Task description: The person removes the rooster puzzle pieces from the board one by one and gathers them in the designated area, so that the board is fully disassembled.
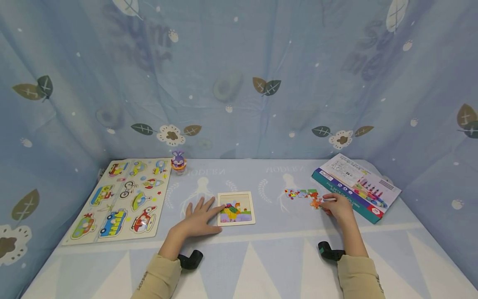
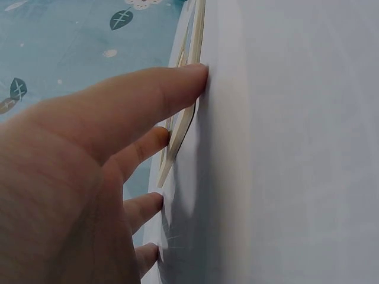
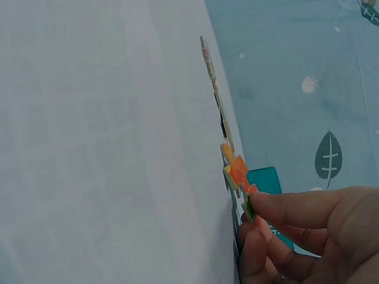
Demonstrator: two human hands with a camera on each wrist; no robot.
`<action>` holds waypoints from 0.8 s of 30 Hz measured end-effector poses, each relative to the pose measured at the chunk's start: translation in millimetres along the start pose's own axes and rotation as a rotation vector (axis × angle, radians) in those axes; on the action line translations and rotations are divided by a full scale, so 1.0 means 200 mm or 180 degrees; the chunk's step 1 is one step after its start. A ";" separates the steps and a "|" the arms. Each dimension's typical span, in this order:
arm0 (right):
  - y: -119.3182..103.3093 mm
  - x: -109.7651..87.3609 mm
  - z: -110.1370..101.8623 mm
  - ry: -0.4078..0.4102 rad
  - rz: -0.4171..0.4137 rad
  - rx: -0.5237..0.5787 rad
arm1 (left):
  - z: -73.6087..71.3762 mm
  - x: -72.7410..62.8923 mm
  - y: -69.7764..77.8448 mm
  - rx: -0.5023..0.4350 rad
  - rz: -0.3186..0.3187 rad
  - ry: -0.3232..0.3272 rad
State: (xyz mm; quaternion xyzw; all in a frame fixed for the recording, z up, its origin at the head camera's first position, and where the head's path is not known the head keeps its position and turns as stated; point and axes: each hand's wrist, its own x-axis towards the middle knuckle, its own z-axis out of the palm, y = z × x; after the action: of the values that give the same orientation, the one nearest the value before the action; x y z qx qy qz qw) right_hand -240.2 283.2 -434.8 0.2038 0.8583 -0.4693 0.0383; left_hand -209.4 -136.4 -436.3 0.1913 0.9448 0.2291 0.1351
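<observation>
My left hand [image 1: 197,221] lies with its fingers straight and spread at the left side of a small wooden puzzle tray [image 1: 253,207]. Its thumb and index finger touch the tray's edge in the left wrist view. Colourful pieces [image 1: 244,216] fill the tray's lower part; bare wood shows above. To the right, my right hand [image 1: 337,207] pinches an orange puzzle piece [image 3: 238,171] between thumb and fingers, tilted up from the table in the right wrist view. Several loose puzzle pieces [image 1: 301,193] lie in a row just beyond it. The fingers partly cover the held piece.
A large wooden vehicle puzzle board [image 1: 127,207] lies at the left. Beside its far corner stands a purple rabbit figure [image 1: 178,161]. A teal and white game box [image 1: 356,187] lies right of my right hand. Behind the table hangs a blue curtain [image 1: 239,83].
</observation>
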 end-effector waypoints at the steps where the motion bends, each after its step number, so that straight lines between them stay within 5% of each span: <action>1: 0.00 0.00 0.00 0.0020 0.0006 -0.0012 | 0.00 0.00 0.00 0.0003 0.0000 0.0002; 10: -0.01 0.00 0.01 0.0111 -0.0110 -0.0091 | 0.00 0.00 0.00 0.0002 0.0015 0.0015; 24: -0.11 -0.02 0.06 -0.0075 -0.0473 0.0447 | 0.00 0.00 -0.01 0.0014 0.0054 0.0042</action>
State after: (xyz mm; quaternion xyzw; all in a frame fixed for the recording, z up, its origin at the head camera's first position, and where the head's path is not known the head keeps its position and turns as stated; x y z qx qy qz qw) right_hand -247.7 260.9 -423.0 0.1363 0.8356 -0.5322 -0.0009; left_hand -209.7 -137.5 -437.9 0.1981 0.9445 0.2294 0.1265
